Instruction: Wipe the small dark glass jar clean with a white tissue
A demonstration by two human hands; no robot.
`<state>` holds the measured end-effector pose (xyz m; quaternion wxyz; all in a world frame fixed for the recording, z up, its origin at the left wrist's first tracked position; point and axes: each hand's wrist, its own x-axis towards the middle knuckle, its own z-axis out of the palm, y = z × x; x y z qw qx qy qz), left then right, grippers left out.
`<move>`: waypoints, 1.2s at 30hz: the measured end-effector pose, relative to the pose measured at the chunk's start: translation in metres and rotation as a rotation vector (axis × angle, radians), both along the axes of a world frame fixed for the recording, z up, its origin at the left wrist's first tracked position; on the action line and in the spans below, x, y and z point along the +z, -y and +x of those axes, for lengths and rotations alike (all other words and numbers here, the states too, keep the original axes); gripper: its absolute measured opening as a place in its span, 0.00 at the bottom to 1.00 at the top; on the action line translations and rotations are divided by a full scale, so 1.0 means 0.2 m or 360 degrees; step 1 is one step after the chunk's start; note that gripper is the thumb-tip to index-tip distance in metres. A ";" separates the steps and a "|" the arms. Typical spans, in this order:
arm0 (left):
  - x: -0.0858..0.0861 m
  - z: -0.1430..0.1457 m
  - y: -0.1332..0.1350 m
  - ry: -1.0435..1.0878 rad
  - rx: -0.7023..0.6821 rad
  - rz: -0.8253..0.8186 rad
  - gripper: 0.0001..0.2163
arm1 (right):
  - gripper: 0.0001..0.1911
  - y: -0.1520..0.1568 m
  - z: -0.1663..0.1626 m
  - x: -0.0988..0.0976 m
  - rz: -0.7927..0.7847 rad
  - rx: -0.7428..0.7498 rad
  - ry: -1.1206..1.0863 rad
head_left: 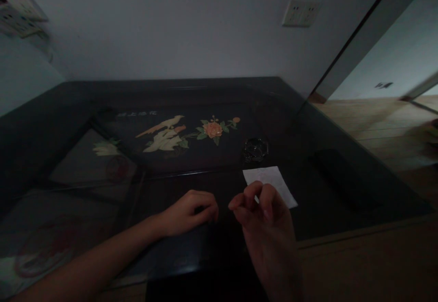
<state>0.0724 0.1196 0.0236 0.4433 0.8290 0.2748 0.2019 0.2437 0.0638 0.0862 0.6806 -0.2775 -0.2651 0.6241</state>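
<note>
My left hand (pixel 191 211) rests on the dark table, its fingers curled in and the thumb folded close to them. Nothing shows in the gap between thumb and forefinger. To its right, my right hand (pixel 268 222) is raised with the palm turned up. Its fingers bend inward and the thumb meets the forefinger in a pinch; anything between them is too small or dark to make out. Partly behind the right hand lies a white sheet of paper (pixel 284 189). Just beyond the paper sits a clear, faceted glass dish (pixel 256 149).
The dark glossy tabletop (pixel 205 94) carries a bird and flower picture (pixel 167 138). A dark oblong object (pixel 342 174) lies at the right. The wall behind has a double socket (pixel 301 13). Power outlets (pixel 20 10) show at upper left, and wooden floor (pixel 362 119) lies right.
</note>
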 end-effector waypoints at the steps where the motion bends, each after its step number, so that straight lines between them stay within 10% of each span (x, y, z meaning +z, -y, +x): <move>1: 0.00 0.00 0.00 -0.0004 -0.0001 0.0003 0.16 | 0.23 0.00 0.00 0.00 -0.0010 0.0006 0.0004; 28: 0.02 0.00 0.01 0.0015 0.0047 -0.0050 0.15 | 0.19 -0.01 0.05 -0.06 0.0034 -0.0136 0.0231; 32: 0.02 -0.01 0.00 0.0050 0.0250 -0.0106 0.17 | 0.06 0.00 0.13 -0.14 0.0158 -0.0107 0.0744; 36: 0.02 -0.01 -0.01 0.0059 0.0498 -0.0131 0.18 | 0.14 0.05 0.19 -0.30 0.0501 0.0259 0.2011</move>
